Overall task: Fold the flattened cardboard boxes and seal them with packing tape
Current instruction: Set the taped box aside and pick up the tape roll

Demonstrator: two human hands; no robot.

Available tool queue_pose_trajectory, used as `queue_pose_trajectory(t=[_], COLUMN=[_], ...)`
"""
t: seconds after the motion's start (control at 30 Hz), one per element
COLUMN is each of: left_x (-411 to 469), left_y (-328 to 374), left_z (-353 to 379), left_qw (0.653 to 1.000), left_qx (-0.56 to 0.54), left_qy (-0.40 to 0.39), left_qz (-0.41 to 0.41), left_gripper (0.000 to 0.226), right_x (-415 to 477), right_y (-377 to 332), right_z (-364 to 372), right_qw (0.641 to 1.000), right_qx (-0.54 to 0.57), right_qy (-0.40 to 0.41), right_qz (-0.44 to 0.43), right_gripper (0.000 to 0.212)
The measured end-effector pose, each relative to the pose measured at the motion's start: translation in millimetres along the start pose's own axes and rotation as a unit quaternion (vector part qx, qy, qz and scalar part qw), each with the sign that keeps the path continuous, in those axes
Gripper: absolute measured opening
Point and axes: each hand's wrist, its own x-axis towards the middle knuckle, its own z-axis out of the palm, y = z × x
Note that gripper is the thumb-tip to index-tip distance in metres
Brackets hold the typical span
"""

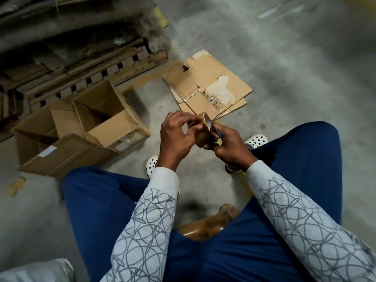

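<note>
A brown roll of packing tape (203,131) is held between both hands above my knees. My left hand (176,135) grips its left side, with the fingertips picking at the tape's surface. My right hand (230,146) holds the roll's right side together with a thin blue-handled tool (217,132) laid against it. A stack of flattened cardboard boxes (207,86) lies on the concrete floor just beyond the hands. Two folded open boxes (109,112) (50,137) stand on the floor to the left.
A tall pile of flat cardboard (67,58) fills the far left. More brown tape rolls (205,224) sit on the floor between my legs, and another roll (234,169) lies by my right wrist. White clogs (151,165) are on my feet.
</note>
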Motion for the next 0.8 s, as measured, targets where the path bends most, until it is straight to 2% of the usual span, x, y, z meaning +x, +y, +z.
queue_pose_trajectory(t=[0.13,0.23,0.33,0.47,0.8], left_x=[-3.1,-10.5,-18.2,-25.3,-24.8], left_y=[-5.2,-6.5,-13.8,-23.5,-31.9], left_z=[4.4,12.3,19.1,19.2,2.9], left_qw=[0.999,0.996,0.986,0.972,0.959], left_qx=[-0.010,0.025,0.033,0.000,-0.039], left_qy=[0.020,0.021,0.018,-0.004,-0.045], left_qz=[-0.044,-0.082,-0.163,-0.237,-0.276], left_gripper=[0.012,0.009,0.008,0.007,0.010], right_x=[-2.5,-3.6,-3.2,-3.1,1.0], right_y=[0.5,2.0,6.3,9.3,14.2], right_z=[-1.2,0.9,3.9,5.1,8.2], right_qw=[0.999,0.997,0.993,0.990,0.981], right_qx=[0.003,0.013,0.022,0.023,-0.023], right_qy=[-0.042,-0.076,-0.107,-0.129,-0.175], right_qz=[0.011,0.025,0.043,0.059,0.083], right_gripper=[0.066,0.058,0.046,0.039,0.038])
